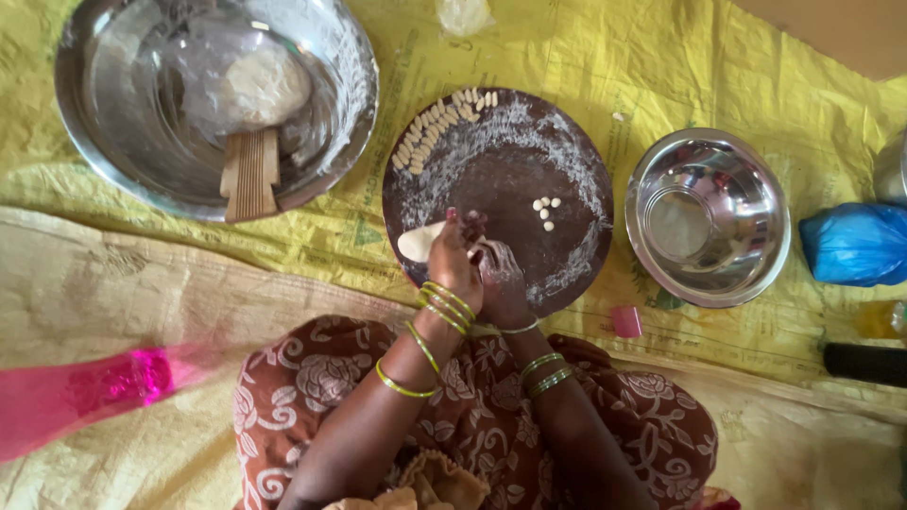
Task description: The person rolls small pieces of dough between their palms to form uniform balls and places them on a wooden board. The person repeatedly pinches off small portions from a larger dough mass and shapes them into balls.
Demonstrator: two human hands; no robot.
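Note:
A round dark wooden board [567, 179], dusted with flour, lies on a yellow sheet. My left hand [452, 263] holds a pale lump of dough [419, 241] at the board's near left edge. My right hand [499, 276], floury, is pressed close beside it with its fingers closed at the end of the dough. A curved row of several small shaped dough pieces [436, 130] lines the board's far left rim. A few tiny dough bits [545, 210] lie near the board's middle. Both wrists wear green and gold bangles.
A large steel bowl [104, 113] at the far left holds a plastic-wrapped dough ball [257, 87] and a ridged wooden tool [250, 172]. A smaller steel bowl [751, 212] stands right of the board. A blue bag [855, 244], a small pink block [625, 321] and pink cloth [85, 387] lie around.

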